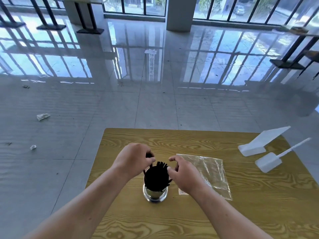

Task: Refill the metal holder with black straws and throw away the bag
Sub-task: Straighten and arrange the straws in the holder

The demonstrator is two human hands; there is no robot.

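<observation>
On the yellow wood-grain table (pixel 172 221), the shiny cylindrical metal holder (pixel 155 193) stands packed with thin black straws (pixel 156 176). The left hand (pixel 133 159) pinches several straws above the holder. The right hand (pixel 184 176), half-curled, touches the bundle, grip unclear, over a flat clear plastic bag (pixel 212 171) lying right of the holder.

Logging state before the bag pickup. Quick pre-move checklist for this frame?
1. Refilled metal holder with black straws inside: ok, some lean out.
2. Holder upright on the table: ok.
3. Free left hand: not ok, it grips a few straws.
4. Free right hand: cannot tell, fingers curled beside the straws.
5. Emptied bag lying flat on the table: ok.
6. Visible bin: not ok, none in view.
</observation>
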